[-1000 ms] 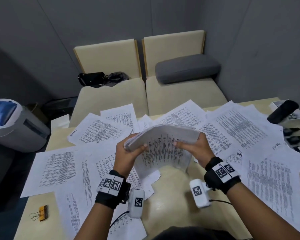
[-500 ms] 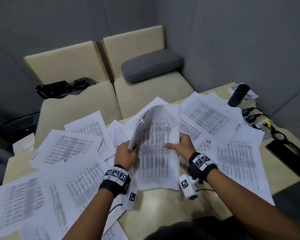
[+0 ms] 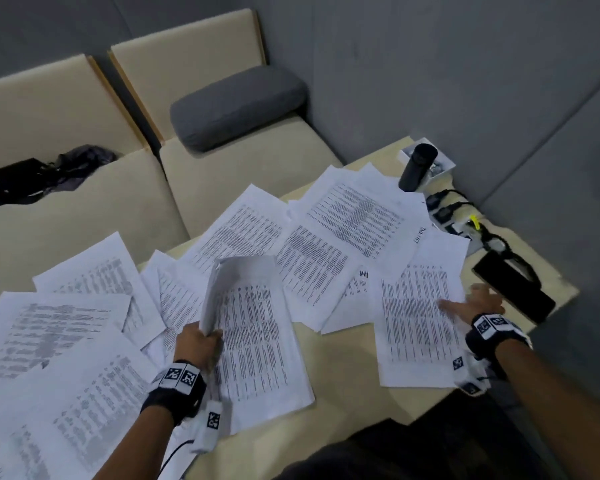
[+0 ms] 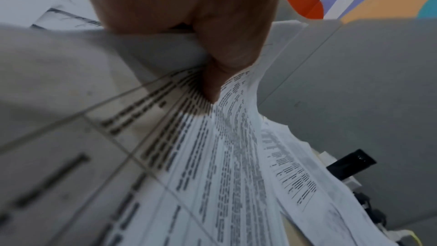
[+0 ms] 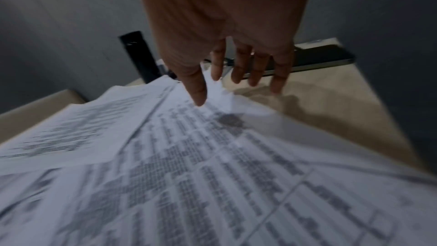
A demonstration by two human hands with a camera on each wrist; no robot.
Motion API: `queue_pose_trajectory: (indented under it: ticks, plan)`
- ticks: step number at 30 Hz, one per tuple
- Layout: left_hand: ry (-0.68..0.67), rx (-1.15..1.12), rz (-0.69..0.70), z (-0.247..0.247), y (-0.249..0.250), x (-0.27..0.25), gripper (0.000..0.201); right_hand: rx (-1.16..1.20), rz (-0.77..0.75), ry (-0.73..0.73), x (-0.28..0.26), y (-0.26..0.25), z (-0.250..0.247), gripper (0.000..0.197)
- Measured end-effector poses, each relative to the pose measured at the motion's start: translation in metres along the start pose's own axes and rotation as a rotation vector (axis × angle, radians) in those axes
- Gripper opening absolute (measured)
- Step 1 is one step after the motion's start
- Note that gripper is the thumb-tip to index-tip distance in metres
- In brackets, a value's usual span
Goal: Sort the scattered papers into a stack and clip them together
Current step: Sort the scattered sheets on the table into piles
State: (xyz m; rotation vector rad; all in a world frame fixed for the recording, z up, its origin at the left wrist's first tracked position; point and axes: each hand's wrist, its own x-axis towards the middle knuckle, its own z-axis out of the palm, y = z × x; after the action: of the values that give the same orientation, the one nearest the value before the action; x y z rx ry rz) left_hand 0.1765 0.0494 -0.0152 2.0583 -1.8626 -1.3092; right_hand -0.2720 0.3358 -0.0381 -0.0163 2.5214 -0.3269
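Printed white sheets lie scattered over the beige table (image 3: 343,403). My left hand (image 3: 201,341) grips the left edge of a gathered stack of papers (image 3: 253,337), whose upper part bends upward; in the left wrist view the thumb (image 4: 227,59) pinches the stack of papers (image 4: 212,156). My right hand (image 3: 471,304) is stretched out flat with spread fingers at the right edge of a loose printed sheet (image 3: 416,323) near the table's right side. The right wrist view has the right hand's fingers (image 5: 243,70) straight, thumb tip just over the loose printed sheet (image 5: 189,175). No clip is in view.
A black cylinder (image 3: 417,167) stands at the far right corner by a white box. Cables and a power strip (image 3: 458,216) and a flat black device (image 3: 513,289) lie along the right edge. Beige seats with a grey cushion (image 3: 236,105) and a black bag (image 3: 42,174) stand behind.
My right hand let go of the stack and reached right to the loose sheet by the table edge. The left hand alone now holds the stack. The view swung right.
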Motion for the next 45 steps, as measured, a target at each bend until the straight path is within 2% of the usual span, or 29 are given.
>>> queue_pose_trajectory:
  ticks: [2, 5, 9, 13, 17, 20, 25, 29, 31, 33, 35, 38, 43, 45]
  plan:
    - [-0.020, 0.063, -0.009, 0.008, -0.006, 0.000, 0.017, -0.003, -0.067, 0.023, -0.019, -0.007, 0.010, 0.108]
    - [-0.048, 0.128, -0.026, 0.019, -0.015, -0.002, 0.017, 0.056, -0.139, 0.036, -0.043, -0.020, 0.035, 0.111]
    - [-0.044, 0.137, -0.058, 0.021, -0.021, -0.003, 0.018, 0.189, -0.130, 0.056, -0.066, -0.028, 0.060, 0.082]
    - [-0.045, 0.131, -0.082, 0.013, -0.025, 0.002, 0.019, 0.216, -0.112, 0.099, -0.075, -0.030, 0.047, 0.056]
    - [-0.074, 0.144, -0.096, 0.012, -0.047, 0.023, 0.029, 0.013, -0.188, 0.256, -0.076, -0.025, 0.018, 0.031]
    - [-0.077, 0.129, -0.097, 0.023, -0.079, 0.052, 0.039, -0.014, -0.245, 0.398, -0.075, -0.029, -0.003, 0.018]
    - [-0.063, 0.131, -0.092, 0.019, -0.054, 0.038, 0.034, 0.231, -0.253, 0.585, -0.084, -0.058, -0.041, 0.034]
    - [-0.071, 0.138, -0.087, 0.015, -0.038, 0.032, 0.028, 0.420, -0.270, 0.705, -0.097, -0.096, -0.065, 0.031]
    - [-0.078, 0.129, -0.083, 0.014, -0.030, 0.028, 0.024, 0.495, -0.283, 0.739, -0.103, -0.116, -0.076, 0.036]
    - [-0.091, 0.116, -0.085, 0.015, -0.028, 0.027, 0.021, 0.538, -0.312, 0.731, -0.105, -0.136, -0.085, 0.042]
    - [-0.101, 0.102, -0.082, 0.015, -0.028, 0.027, 0.021, 0.545, -0.380, 0.662, -0.103, -0.158, -0.087, 0.046]
    - [-0.111, 0.089, -0.092, 0.013, -0.027, 0.028, 0.019, 0.447, -0.493, 0.543, -0.099, -0.194, -0.083, 0.041]
    - [-0.132, 0.055, -0.117, 0.012, -0.028, 0.029, 0.017, 0.330, -0.619, 0.490, -0.069, -0.248, -0.085, 0.035]
    - [-0.141, 0.040, -0.114, 0.012, -0.029, 0.028, 0.019, 0.286, -0.664, 0.412, -0.050, -0.270, -0.087, 0.033]
